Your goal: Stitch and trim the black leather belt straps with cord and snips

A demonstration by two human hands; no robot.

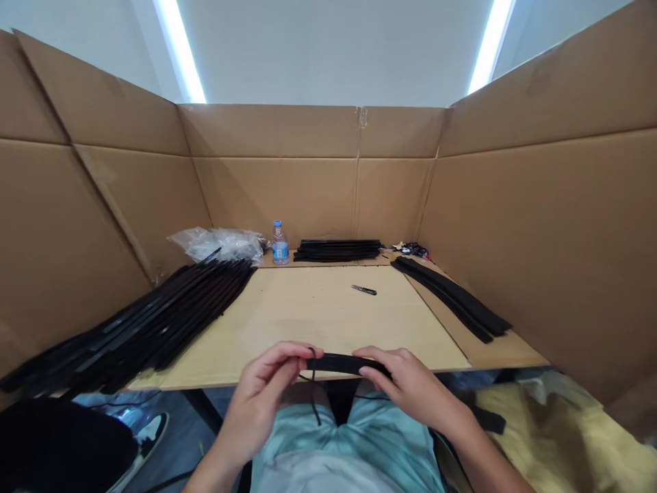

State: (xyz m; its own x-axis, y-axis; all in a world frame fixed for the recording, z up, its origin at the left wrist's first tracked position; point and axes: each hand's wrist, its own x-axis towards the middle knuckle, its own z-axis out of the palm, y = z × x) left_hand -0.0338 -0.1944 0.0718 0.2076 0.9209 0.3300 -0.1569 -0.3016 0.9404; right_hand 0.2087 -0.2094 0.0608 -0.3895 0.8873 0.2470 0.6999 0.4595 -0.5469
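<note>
Fingers (293, 351) of the left hand (267, 390) and the right hand (410, 387) pinch opposite ends of a flat black strip (341, 364), its long axis lying left-right just off the near edge of the cardboard-covered bench (318, 315), neither hand nearer.

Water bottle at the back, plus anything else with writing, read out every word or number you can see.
Water bottle: blue label, too small and blurred to read.
Cardboard walls: no print visible.
Black strip held by left hand and right hand: no markings.
Nothing legible anywhere.
</note>
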